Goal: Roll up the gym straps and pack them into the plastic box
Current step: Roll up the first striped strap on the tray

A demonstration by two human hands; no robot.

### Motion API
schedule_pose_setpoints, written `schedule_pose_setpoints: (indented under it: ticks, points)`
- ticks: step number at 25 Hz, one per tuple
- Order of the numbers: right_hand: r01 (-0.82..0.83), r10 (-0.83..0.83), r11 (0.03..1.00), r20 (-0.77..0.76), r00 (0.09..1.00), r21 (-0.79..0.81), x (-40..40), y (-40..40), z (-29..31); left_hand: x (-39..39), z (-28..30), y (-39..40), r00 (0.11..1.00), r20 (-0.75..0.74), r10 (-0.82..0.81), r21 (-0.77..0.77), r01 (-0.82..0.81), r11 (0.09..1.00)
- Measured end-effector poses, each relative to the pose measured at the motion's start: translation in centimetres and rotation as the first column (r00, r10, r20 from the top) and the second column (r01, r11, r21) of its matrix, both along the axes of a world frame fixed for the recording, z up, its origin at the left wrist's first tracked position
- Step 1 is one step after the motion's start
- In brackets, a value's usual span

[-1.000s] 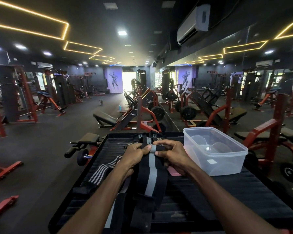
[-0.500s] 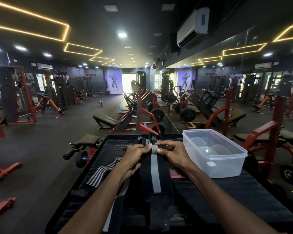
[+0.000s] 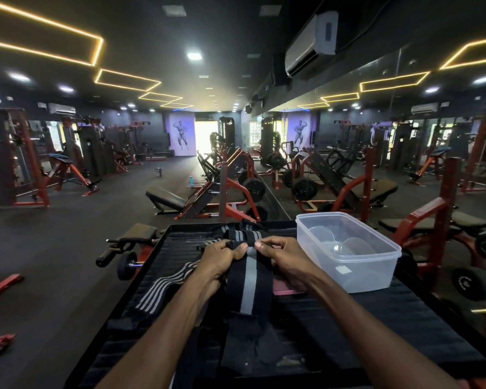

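Note:
A black gym strap with a grey centre stripe (image 3: 249,287) runs toward me down the black ribbed platform (image 3: 376,318). My left hand (image 3: 222,255) grips its far end from the left, thumb on top. My right hand (image 3: 278,255) pinches the same end from the right. A second striped strap (image 3: 163,287) lies flat to the left, and another striped strap (image 3: 244,230) is bunched just beyond my hands. The clear plastic box (image 3: 348,251) stands open on the platform to the right of my right hand, with nothing in it.
A pink item (image 3: 285,289) peeks out under my right wrist. A dumbbell (image 3: 121,261) and a padded bench (image 3: 136,231) sit left of the platform. Red weight machines (image 3: 432,220) and a mirror wall crowd the right; dark open floor lies to the left.
Both hands stay on the strap's far end. The strap's loose folds near me have been pulled straighter and it now lies flatter along the platform.

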State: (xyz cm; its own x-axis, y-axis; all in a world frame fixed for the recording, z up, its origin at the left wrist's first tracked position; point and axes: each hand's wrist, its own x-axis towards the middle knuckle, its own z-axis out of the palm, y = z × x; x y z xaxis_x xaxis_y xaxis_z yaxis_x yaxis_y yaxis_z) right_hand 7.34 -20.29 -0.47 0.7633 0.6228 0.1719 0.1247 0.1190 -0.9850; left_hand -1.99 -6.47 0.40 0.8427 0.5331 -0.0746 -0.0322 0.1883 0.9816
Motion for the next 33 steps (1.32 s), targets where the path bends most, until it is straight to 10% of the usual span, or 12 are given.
schedule_pose_setpoints:
  ticks: [20, 28, 33]
  points:
    - [0.092, -0.092, 0.995, -0.009, 0.996, 0.043, 0.7, -1.2, 1.1, 1.5, 0.2, -1.2, 0.992, 0.104, -0.071, -0.17, 0.088, 0.981]
    - [0.07, -0.071, 0.997, -0.028, 0.997, -0.037, 0.7, -1.2, 1.0, 2.3, -0.6, -0.9, 0.991, 0.127, 0.052, 0.056, -0.06, 0.997]
    - [0.132, -0.135, 0.991, 0.113, 0.984, 0.027, 0.5, -1.4, 0.9, 1.9, -1.4, -1.6, 0.982, 0.177, -0.068, -0.204, 0.104, 0.973]
